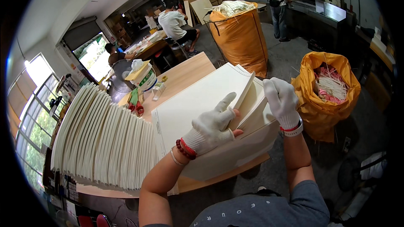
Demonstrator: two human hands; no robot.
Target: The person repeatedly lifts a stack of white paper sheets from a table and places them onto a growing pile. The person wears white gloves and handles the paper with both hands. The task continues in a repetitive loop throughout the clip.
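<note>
A large stack of white card sheets (189, 96) lies in front of me on the wooden table. At its right side, narrow white card strips (248, 101) stand raised and tilted. My left hand (212, 128), in a white glove with some bare fingertips, is closed around the lower end of these strips, its index finger stretched out. My right hand (281, 101), also gloved, is closed in a pinch at their right upper edge. Its fingertips are partly hidden, but a strip's edge runs into them. To the left, a long fanned row of white card bundles (105, 138) stands on the table.
Behind the stack are a white bucket (146, 77), a tape roll (164, 78) and red-handled tools (136, 107) on the wooden table (193, 65). Orange sacks of paper strips, one tall (240, 38) and one lower (307, 96), stand right. A fan (123, 71) is behind; several people work farther off.
</note>
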